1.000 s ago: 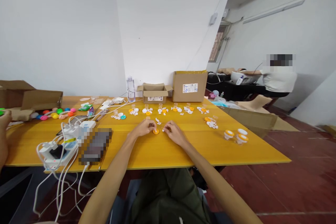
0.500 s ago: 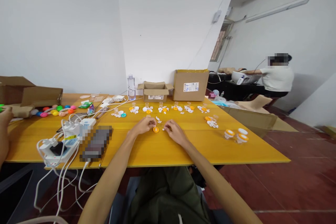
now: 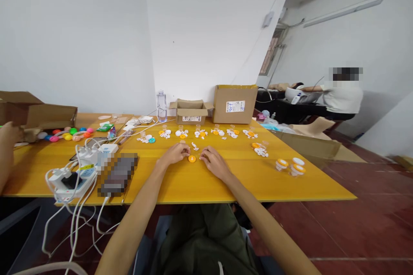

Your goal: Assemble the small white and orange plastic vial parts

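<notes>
From the head camera, your left hand and right hand rest on the yellow bench, either side of a small orange disc. The disc lies flat on the bench between your fingertips, its round face up; being round, it has no long axis to speak of, and its short axis stands upright. Your left fingers are curled together just beside it, perhaps pinching a tiny white piece, though that is too small to tell. Your right fingers are bent loosely, tips near the disc; whether they hold anything I cannot tell.

As a judgement of progress: beyond your hands a row of small part piles waits unassembled, while a few capped orange-and-white pieces stand to your right looking finished. Most of the work seems left.

Further back sit two cardboard boxes and a clear bottle; a power strip with white cables lies to your left.
</notes>
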The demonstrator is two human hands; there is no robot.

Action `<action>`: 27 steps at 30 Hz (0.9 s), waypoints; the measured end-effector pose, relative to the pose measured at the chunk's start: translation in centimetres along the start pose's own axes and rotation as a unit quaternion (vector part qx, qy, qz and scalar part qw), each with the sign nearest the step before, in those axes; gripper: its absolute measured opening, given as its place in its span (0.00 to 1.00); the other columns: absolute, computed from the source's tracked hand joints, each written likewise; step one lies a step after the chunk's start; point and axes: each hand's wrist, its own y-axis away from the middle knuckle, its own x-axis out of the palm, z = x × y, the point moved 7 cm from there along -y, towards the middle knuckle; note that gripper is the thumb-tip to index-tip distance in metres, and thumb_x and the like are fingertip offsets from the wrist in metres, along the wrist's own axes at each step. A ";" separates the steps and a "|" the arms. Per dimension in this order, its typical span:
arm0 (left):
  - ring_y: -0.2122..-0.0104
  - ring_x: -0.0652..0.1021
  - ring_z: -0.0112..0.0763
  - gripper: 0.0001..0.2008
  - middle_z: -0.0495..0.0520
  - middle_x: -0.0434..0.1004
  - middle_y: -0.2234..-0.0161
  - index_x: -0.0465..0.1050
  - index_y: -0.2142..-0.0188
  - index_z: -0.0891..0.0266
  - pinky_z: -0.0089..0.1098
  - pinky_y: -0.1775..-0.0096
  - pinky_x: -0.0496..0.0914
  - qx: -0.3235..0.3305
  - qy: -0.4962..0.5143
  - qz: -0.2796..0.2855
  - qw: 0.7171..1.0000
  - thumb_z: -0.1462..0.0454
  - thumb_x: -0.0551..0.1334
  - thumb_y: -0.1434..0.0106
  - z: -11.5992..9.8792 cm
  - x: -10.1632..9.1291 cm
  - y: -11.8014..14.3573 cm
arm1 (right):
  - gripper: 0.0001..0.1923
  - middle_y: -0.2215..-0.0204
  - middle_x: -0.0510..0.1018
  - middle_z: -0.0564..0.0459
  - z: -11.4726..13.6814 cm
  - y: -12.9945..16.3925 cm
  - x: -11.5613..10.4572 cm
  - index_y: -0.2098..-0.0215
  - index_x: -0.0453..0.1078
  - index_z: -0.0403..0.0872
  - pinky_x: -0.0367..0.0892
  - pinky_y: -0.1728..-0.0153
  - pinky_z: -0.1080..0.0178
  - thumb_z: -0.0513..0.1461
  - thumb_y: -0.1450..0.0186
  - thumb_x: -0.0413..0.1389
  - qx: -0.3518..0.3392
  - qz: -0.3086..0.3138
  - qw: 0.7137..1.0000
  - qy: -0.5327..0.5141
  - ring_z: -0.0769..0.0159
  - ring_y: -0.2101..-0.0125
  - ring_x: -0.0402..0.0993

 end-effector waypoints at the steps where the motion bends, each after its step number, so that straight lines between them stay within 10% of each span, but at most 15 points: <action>1: 0.69 0.74 0.32 0.06 0.50 0.75 0.71 0.76 0.70 0.60 0.31 0.63 0.69 0.001 -0.003 -0.001 1.000 0.69 0.59 0.42 -0.1 0.0 0.0 | 0.07 0.63 0.73 0.50 0.0 0.0 0.0 0.66 0.71 0.49 0.69 0.56 0.61 0.33 0.34 0.54 -0.002 -0.001 1.000 0.001 0.63 0.60 0.72; 27: 0.50 0.69 0.42 0.06 0.52 0.74 0.61 0.76 0.66 0.56 0.46 0.43 0.59 0.037 -0.021 0.015 0.999 0.58 0.67 0.43 -1.1 0.5 0.4 | 0.07 0.62 0.73 0.50 -0.4 0.0 0.3 0.67 0.70 0.50 0.69 0.56 0.60 0.33 0.34 0.53 -0.010 -0.017 1.000 0.006 0.62 0.60 0.72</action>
